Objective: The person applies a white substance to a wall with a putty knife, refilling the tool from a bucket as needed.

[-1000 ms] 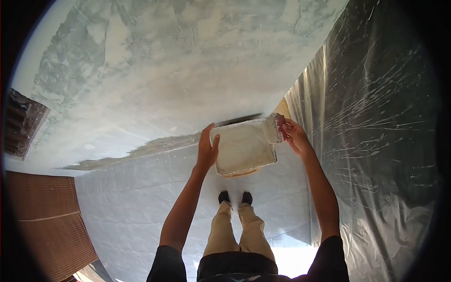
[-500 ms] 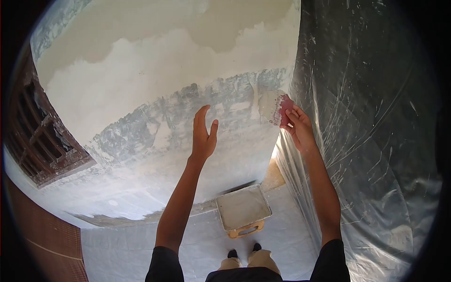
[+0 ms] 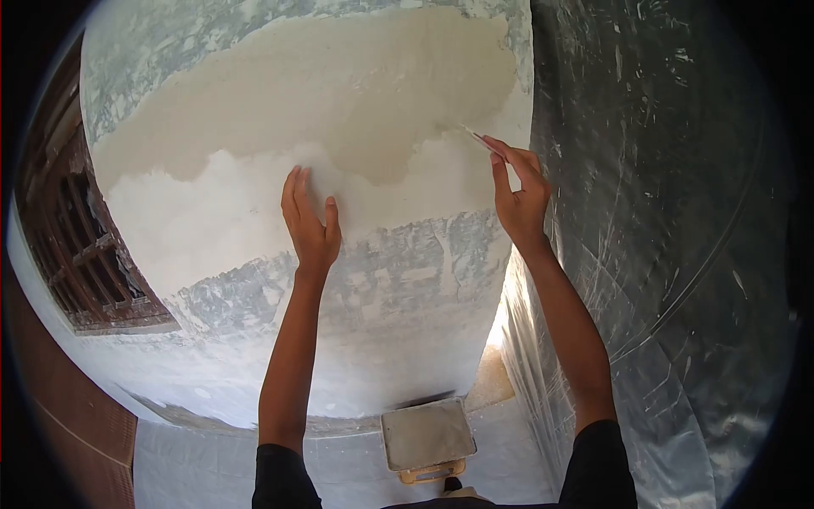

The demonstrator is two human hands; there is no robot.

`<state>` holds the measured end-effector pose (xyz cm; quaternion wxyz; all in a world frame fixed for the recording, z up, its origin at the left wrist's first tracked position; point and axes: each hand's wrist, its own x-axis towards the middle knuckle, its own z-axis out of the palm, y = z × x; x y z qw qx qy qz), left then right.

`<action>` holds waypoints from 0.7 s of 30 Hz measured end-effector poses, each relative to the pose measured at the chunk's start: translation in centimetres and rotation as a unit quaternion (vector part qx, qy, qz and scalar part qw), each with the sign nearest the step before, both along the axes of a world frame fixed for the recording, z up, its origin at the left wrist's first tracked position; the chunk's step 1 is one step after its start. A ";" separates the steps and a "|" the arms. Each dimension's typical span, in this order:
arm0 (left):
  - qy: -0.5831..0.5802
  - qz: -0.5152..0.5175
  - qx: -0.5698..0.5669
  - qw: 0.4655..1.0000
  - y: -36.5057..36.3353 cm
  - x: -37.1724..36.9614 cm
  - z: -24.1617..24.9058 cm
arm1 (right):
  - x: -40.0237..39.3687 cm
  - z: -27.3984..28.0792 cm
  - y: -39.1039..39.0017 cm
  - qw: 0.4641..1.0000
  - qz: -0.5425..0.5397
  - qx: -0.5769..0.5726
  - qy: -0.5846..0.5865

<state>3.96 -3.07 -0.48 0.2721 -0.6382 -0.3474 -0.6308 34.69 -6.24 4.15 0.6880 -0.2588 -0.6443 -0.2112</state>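
Observation:
In the head view my right hand (image 3: 521,193) pinches a putty scraper (image 3: 477,137) between thumb and fingers. The scraper is seen almost edge-on, its blade tip at the right part of a damp beige patch of filler (image 3: 373,93) on the wall. My left hand (image 3: 312,222) is raised in front of the wall with its fingers stretched and thumb apart, holding nothing. Behind it lies a smooth white band (image 3: 229,204), and below that a rough grey strip (image 3: 398,259) crosses the wall.
A tray of filler (image 3: 428,434) rests on a small wooden stool (image 3: 432,472) at the wall's foot. Splattered plastic sheeting (image 3: 661,212) hangs at the right. A brown barred window (image 3: 93,246) is on the left. Grey sheeting (image 3: 195,467) covers the floor.
My right hand has moved up the wall with the scraper and turned it from face-on to edge-on. My left hand has shifted up and left. The view has tilted upward.

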 end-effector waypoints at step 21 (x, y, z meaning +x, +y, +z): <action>0.015 0.149 0.079 0.986 3.5 -0.2 -0.5 | -1.6 -1.9 4.3 0.932 -0.267 0.072 -0.234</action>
